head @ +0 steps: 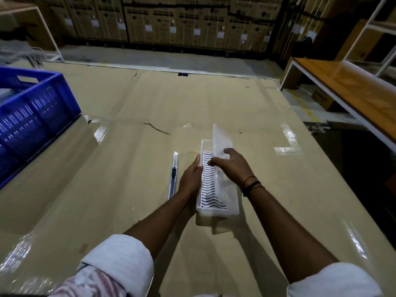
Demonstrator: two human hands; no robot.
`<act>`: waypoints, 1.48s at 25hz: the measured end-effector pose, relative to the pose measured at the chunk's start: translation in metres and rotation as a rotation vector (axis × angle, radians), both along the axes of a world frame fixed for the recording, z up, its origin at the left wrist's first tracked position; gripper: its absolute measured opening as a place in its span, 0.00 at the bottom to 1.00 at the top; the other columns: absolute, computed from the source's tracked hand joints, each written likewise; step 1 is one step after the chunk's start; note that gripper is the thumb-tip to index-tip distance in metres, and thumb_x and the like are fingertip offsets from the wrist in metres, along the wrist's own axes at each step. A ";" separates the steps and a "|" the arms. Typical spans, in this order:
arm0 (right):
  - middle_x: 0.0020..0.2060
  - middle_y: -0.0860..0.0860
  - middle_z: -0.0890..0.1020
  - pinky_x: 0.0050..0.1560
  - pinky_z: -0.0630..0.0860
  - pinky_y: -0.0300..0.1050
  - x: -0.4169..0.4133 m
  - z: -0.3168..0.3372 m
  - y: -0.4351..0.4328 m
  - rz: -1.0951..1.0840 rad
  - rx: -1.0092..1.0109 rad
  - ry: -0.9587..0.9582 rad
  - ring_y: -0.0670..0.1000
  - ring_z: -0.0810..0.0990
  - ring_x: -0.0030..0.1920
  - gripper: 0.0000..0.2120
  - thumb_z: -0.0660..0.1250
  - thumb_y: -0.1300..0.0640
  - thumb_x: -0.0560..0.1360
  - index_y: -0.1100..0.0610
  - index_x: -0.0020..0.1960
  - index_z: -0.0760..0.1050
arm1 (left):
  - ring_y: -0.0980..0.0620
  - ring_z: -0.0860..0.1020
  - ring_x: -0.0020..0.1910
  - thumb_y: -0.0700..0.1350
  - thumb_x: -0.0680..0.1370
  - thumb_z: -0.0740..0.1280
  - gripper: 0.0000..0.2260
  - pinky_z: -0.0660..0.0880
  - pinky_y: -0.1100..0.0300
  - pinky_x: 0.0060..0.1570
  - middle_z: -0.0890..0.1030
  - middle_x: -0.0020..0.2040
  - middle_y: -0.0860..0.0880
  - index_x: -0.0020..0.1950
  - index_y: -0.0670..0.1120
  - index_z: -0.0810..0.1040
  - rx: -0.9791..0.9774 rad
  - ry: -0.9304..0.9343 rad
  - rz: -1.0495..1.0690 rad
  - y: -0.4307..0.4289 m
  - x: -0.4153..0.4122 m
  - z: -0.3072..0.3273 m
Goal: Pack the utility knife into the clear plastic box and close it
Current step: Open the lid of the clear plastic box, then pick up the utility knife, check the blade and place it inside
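Far left sits a blue crate [32,108]; the utility knife [173,176] lies untouched on the cardboard-covered table [120,168], just left of the left hand [191,179], whose fingers clamp the near-left wall of the clear plastic box [214,189]. The right hand [231,166] has fingers loosely spread on the lid [221,142], which stands open on the right. Best to swing the lid fully clear and keep the box pinned before reaching left for the knife.
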State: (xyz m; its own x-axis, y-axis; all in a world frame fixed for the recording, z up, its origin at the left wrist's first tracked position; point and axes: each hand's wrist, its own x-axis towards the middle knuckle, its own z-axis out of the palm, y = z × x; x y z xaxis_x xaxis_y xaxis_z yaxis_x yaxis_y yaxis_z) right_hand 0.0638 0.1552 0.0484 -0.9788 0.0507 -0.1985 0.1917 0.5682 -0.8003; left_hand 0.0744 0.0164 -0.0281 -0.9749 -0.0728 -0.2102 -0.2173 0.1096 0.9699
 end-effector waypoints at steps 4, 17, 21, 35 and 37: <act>0.50 0.56 0.78 0.52 0.71 0.52 -0.001 0.000 0.033 -0.082 -0.543 0.063 0.56 0.75 0.53 0.07 0.64 0.60 0.72 0.62 0.47 0.78 | 0.56 0.79 0.62 0.50 0.85 0.59 0.21 0.76 0.60 0.62 0.78 0.70 0.52 0.79 0.54 0.66 -0.026 0.062 0.011 0.009 -0.001 -0.010; 0.43 0.64 0.85 0.48 0.81 0.59 -0.012 -0.047 0.109 -0.369 -0.334 -0.098 0.63 0.84 0.42 0.21 0.67 0.72 0.68 0.62 0.59 0.80 | 0.49 0.76 0.68 0.49 0.85 0.59 0.22 0.72 0.50 0.70 0.77 0.72 0.50 0.80 0.53 0.64 -0.031 0.075 -0.003 0.006 -0.008 -0.019; 0.57 0.61 0.83 0.63 0.76 0.51 -0.017 -0.060 0.112 -0.455 0.043 -0.002 0.62 0.81 0.58 0.20 0.67 0.67 0.70 0.60 0.62 0.80 | 0.50 0.77 0.67 0.50 0.85 0.59 0.22 0.73 0.51 0.69 0.77 0.71 0.50 0.79 0.54 0.65 -0.033 0.078 -0.003 0.005 -0.009 -0.020; 0.58 0.56 0.81 0.62 0.73 0.52 0.000 -0.039 0.016 -0.124 0.333 0.341 0.60 0.75 0.62 0.16 0.66 0.59 0.73 0.58 0.60 0.80 | 0.54 0.83 0.51 0.52 0.79 0.68 0.12 0.76 0.63 0.49 0.86 0.54 0.52 0.60 0.51 0.83 -0.467 0.139 0.226 -0.025 0.025 -0.003; 0.56 0.56 0.81 0.60 0.72 0.51 0.002 -0.035 0.003 -0.077 0.390 0.405 0.61 0.74 0.60 0.15 0.65 0.59 0.73 0.57 0.59 0.80 | 0.54 0.82 0.43 0.53 0.77 0.69 0.09 0.73 0.63 0.38 0.85 0.47 0.53 0.53 0.52 0.83 -0.699 0.153 0.298 -0.039 0.036 -0.001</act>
